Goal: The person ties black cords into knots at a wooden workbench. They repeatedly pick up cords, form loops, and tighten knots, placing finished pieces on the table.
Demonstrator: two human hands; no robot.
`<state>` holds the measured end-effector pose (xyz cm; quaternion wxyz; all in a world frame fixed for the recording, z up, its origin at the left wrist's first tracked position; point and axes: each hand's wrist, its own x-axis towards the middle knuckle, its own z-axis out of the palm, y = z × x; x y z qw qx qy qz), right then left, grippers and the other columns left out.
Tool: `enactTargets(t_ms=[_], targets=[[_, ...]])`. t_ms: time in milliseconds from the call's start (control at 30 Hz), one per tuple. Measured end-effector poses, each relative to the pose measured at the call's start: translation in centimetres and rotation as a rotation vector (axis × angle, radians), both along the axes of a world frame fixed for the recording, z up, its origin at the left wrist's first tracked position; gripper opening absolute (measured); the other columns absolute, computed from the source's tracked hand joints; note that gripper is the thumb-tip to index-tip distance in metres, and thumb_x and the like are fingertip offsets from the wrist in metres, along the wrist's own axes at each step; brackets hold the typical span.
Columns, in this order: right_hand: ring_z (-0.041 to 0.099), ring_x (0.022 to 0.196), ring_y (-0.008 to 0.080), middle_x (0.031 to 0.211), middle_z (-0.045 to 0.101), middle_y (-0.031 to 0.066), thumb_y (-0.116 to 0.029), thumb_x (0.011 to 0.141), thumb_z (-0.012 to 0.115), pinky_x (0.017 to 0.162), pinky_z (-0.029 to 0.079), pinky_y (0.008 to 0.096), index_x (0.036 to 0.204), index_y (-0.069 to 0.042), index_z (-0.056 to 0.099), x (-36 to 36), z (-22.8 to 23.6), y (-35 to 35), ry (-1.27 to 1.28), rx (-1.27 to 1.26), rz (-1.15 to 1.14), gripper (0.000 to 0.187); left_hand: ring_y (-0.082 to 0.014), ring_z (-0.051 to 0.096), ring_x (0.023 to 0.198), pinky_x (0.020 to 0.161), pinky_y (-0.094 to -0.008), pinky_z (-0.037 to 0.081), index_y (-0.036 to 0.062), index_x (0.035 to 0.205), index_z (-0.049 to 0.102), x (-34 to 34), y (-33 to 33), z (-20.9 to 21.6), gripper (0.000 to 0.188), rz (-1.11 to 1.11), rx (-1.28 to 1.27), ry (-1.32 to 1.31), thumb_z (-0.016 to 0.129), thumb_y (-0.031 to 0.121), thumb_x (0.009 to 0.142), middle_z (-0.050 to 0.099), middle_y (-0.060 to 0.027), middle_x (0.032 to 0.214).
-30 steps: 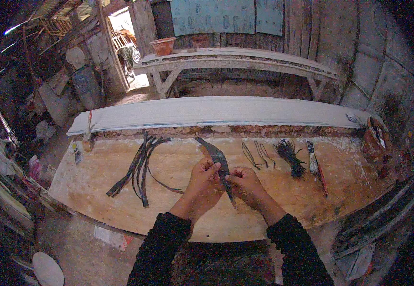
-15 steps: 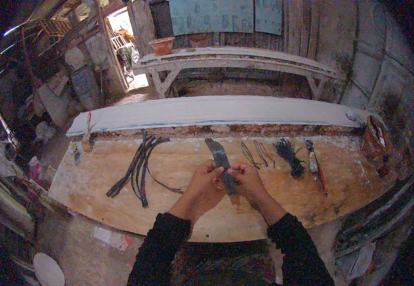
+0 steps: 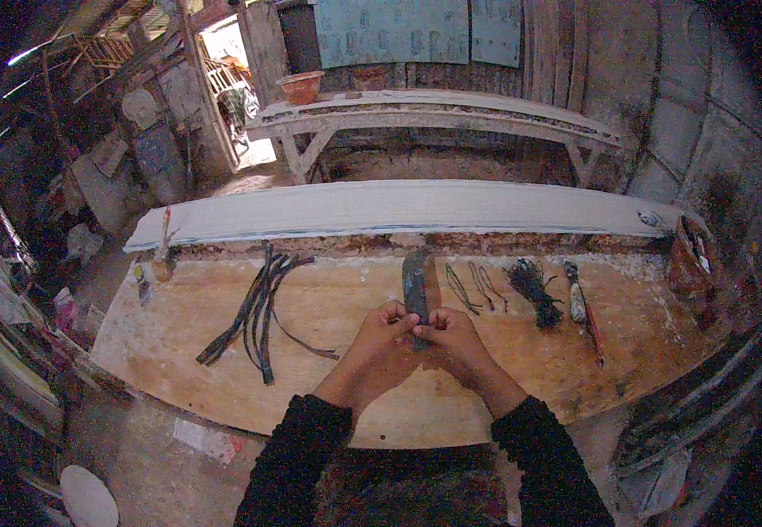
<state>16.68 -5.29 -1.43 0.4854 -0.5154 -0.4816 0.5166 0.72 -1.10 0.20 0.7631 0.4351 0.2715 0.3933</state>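
Note:
A short, wide dark strip [image 3: 413,279], perhaps rubber, stands up from between my fingers over the middle of the wooden board [image 3: 311,404]. My left hand [image 3: 387,332] pinches it near its lower end. From the other side my right hand [image 3: 449,335] pinches the same part, the two thumbs close together. To the left lies a bunch of long, narrow dark strips [image 3: 258,307]. Right of the held strip are thin looped cords [image 3: 463,288], a bundle of black strings [image 3: 535,294] and a tool with a red handle [image 3: 593,334].
A long white slab [image 3: 398,206] runs behind the board. A brush-like tool [image 3: 165,241] stands at its left end, and a reddish-brown container [image 3: 690,255] at its right. Further back, a bench [image 3: 451,107] carries a clay-coloured bowl [image 3: 300,88].
The dark strip has turned from leaning left to nearly upright, its top curving over. Its lower end now shows less below my fingers, and my hands have come closer together.

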Motion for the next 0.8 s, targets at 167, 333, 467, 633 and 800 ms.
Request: enactTargets(t_ms=[167,333,467,633,800], targets=[[0.058,0.063,0.01,0.074,0.06,0.0003,-0.013,0.091,0.062,0.053,0.05,0.0268,0.084,-0.007,0.058,-0.3,1.3,-0.5,0.084,-0.102,-0.005,0.011,-0.0119,0.057,0.074,0.064,-0.0284,0.048,0.0064,0.084,0.057,-0.2,2.2,-3.3,0.015,-0.008,0.073,0.036,0.066,0.016,0.09,0.061,-0.0028,0.081],[0.056,0.066,0.009,0.075,0.058,-0.0012,-0.019,0.093,0.061,0.054,0.047,0.0258,0.084,-0.008,0.057,0.2,1.4,-0.5,0.115,-0.076,-0.037,0.015,-0.0082,0.053,0.072,0.062,-0.0251,0.044,0.0072,0.085,0.057,0.4,3.4,-5.7,0.017,-0.051,0.191,0.063,0.065,0.02,0.091,0.061,0.0007,0.08],[0.058,0.066,0.0106,0.076,0.06,0.0009,-0.021,0.093,0.062,0.052,0.049,0.0269,0.087,-0.007,0.058,0.0,1.9,-0.6,0.113,-0.058,-0.071,0.015,-0.0078,0.052,0.072,0.063,-0.0252,0.043,0.0067,0.086,0.057,0.5,3.5,-5.7,0.017,-0.012,0.276,0.07,0.065,0.02,0.092,0.06,0.0012,0.08],[0.057,0.067,0.0092,0.078,0.06,-0.0001,-0.017,0.091,0.064,0.057,0.049,0.0264,0.086,-0.006,0.058,0.2,2.2,-0.5,0.126,-0.135,-0.029,0.013,-0.0081,0.052,0.073,0.064,-0.0252,0.044,0.0069,0.085,0.055,0.5,4.0,-7.2,0.018,0.009,0.206,-0.031,0.067,0.02,0.091,0.059,0.0016,0.079],[0.059,0.067,0.0094,0.078,0.06,-0.0002,-0.011,0.087,0.068,0.057,0.05,0.0265,0.086,-0.007,0.058,-0.2,2.3,-0.8,0.236,-0.088,-0.016,0.011,-0.0084,0.054,0.075,0.064,-0.0255,0.045,0.0071,0.087,0.057,0.2,2.8,-4.4,0.016,0.004,0.108,0.036,0.068,0.018,0.089,0.059,0.0015,0.079]])
